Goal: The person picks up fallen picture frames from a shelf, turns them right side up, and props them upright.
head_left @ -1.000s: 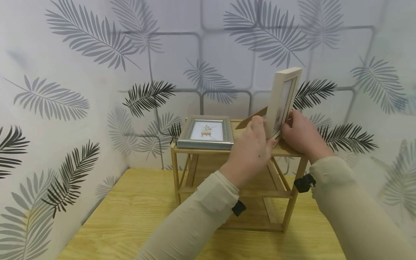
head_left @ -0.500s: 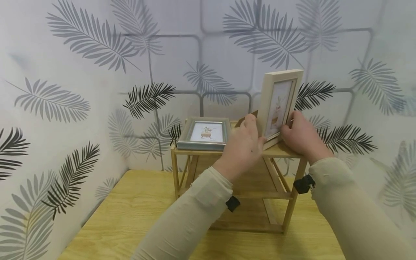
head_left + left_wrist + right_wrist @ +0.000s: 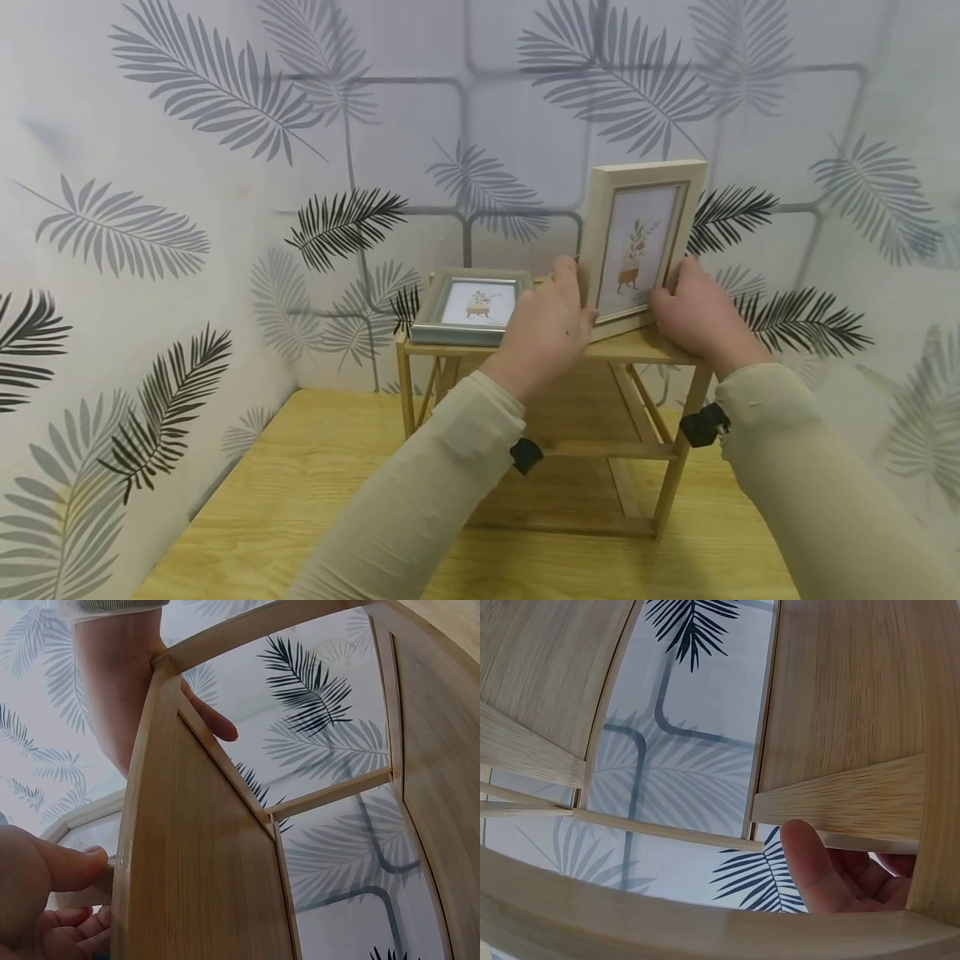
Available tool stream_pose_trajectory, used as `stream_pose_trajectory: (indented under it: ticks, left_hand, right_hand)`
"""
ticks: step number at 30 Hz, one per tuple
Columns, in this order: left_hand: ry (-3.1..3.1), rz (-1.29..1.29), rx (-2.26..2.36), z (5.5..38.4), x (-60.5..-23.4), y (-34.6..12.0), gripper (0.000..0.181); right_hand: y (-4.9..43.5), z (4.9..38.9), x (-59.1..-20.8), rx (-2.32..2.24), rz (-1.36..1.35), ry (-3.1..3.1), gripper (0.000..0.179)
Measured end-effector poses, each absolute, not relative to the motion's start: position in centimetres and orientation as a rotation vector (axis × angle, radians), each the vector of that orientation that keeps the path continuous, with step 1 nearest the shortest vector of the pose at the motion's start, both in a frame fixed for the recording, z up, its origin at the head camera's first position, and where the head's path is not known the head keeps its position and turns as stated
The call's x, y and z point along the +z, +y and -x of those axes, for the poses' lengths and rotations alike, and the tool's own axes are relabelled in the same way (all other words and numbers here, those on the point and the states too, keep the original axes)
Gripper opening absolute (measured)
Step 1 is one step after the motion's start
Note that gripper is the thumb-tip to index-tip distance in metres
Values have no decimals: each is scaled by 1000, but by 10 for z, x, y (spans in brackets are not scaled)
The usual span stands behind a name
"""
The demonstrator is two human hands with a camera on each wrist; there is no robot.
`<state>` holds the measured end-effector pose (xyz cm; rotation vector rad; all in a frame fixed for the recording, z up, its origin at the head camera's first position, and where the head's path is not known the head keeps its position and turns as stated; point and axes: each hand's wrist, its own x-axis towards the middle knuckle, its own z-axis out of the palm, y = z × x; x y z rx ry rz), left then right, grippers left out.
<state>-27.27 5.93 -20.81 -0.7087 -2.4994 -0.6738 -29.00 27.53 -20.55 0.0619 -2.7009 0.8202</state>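
A cream picture frame with a potted-plant print stands upright, turned slightly, on the top shelf of a small wooden rack. My left hand grips its left edge; in the left wrist view the thumb presses on that edge. At the lower right corner, my right hand holds the frame with the thumb in front and fingers behind. The right wrist view shows this hand's fingers at the underside of the top shelf, partly hidden by the rack. A silver-grey picture frame lies flat, face up, left of my left hand.
The rack has lower shelves and slim side posts, and stands on a yellow wood-grain table. Close behind rises a wall with feather-patterned covering. Another wall borders the table on the left.
The cream picture frame has swung from nearly edge-on to facing me more. My left hand has moved left with its left edge, while the right hand has stayed at the lower right corner.
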Motion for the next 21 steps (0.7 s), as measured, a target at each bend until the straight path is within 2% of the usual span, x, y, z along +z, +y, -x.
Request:
stream_pose_trajectory:
  ticks: [8, 21]
  left_hand:
    - [-2558, 704, -622, 281, -205, 56, 52]
    - [-2654, 685, -766, 294, -195, 49, 53]
  right_hand:
    - [273, 290, -206, 825, -40, -2691, 42]
    - [272, 288, -205, 877, -34, -2709, 48]
